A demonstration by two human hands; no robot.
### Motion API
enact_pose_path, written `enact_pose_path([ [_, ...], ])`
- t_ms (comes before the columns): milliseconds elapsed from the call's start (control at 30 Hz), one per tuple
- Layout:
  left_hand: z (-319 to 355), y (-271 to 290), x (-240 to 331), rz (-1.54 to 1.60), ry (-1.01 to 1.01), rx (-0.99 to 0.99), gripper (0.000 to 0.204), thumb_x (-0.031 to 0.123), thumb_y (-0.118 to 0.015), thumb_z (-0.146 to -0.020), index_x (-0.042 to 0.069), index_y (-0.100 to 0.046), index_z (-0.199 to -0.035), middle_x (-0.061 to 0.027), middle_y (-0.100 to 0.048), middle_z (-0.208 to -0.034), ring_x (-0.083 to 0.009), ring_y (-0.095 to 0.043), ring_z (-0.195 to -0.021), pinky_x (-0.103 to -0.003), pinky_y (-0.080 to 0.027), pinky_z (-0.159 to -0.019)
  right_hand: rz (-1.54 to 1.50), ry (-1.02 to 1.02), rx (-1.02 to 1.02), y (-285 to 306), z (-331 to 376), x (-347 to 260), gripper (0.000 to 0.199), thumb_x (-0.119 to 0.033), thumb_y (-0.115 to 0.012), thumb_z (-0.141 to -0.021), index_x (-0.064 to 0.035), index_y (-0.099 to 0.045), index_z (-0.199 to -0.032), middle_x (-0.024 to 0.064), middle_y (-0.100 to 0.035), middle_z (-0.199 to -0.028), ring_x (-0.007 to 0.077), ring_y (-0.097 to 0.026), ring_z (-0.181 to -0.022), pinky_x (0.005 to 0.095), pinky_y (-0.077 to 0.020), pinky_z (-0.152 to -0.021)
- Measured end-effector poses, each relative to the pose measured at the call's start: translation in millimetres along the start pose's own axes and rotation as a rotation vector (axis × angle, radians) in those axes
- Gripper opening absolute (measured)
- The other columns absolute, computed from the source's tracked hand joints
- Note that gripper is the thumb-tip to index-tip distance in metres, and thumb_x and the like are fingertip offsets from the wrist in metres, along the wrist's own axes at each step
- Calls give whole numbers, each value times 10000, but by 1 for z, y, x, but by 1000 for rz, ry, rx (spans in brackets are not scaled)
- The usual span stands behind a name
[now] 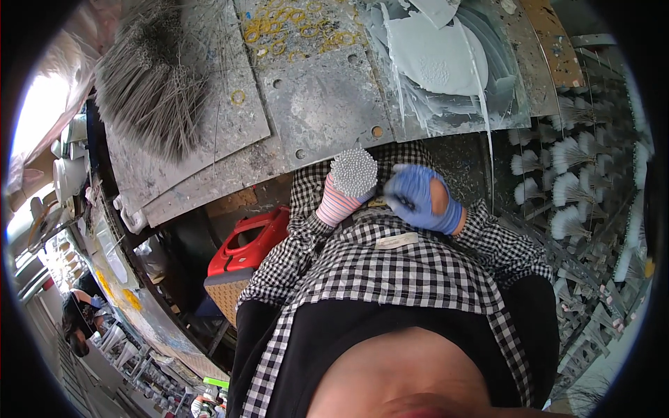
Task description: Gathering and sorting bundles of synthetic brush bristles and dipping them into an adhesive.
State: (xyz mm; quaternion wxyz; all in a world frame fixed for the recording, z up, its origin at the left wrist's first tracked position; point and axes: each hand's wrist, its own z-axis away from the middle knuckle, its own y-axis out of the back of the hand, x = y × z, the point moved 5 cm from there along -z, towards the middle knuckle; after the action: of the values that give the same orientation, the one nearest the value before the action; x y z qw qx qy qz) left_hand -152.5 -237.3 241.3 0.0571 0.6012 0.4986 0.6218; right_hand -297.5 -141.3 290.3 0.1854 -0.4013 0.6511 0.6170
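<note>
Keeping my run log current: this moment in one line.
left hand: holds bundle, tips toward camera | right hand: beside bundle, fingers blurred | bench: grey strands left, yellow rings centre, white paste right

Left grip [336, 203], gloved: fine stripes, pink and white. Bundle [354, 173] in the left grip: silver-grey, with a dense dotted pattern of pale bead-like ends. Right grip [420, 198], gloved: medium blue with fine darker streaks. Apron [411, 277] and sleeves [279, 259]: black-and-white check. Label [396, 241] on apron: off-white. Lower garment [327, 334]: solid black. Worktop [320, 108]: grey, mottled with white and dark specks. Wire bundle [150, 90] on the worktop: grey throughout. Rings [283, 14]: yellow. Paste [435, 52]: pale bluish white, with white streaks around it. Moulded item [240, 257] at left: solid red. Box [226, 298] below it: tan, woven-look pattern. Fan-shaped clusters [568, 155] at right: white, on grey bases.
</note>
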Motion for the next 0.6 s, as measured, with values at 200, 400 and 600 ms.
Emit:
enact_pose_path([
  [200, -10, -9, 5, -152, 30, -355, 323, 284, -638, -861, 117, -655, -1137, -100, -644, -1108, -307, -592, -1079, -447, -447, -971, -346, -422, 260, -15, -32, 6, 738, -317, -899, -684, -17, -535, -1252, 147, -581, -1192, 280, -595, -1126, 402, -471, -1012],
  [400, 37, -37, -28, 91, -159, -25, 512, 340, -587, -906, 137, -548, -1375, -115, -542, -1402, -320, -487, -1327, -439, -328, -1158, -352, -492, 54, -24, -47, 3, 852, -381, -896, -699, 2, -488, -1343, 146, -553, -1307, 290, -550, -1230, 392, -424, -1086],
  [600, 46, -49, -42, 786, 146, -299, 578, 304, -572, -976, 94, -400, -1486, -102, -480, -1477, -261, -441, -1381, -382, -317, -1180, -624, -632, 73, -46, -50, 4, 820, -330, -858, -755, 17, -451, -1377, 156, -589, -1305, 263, -571, -1233, 381, -446, -1096],
])
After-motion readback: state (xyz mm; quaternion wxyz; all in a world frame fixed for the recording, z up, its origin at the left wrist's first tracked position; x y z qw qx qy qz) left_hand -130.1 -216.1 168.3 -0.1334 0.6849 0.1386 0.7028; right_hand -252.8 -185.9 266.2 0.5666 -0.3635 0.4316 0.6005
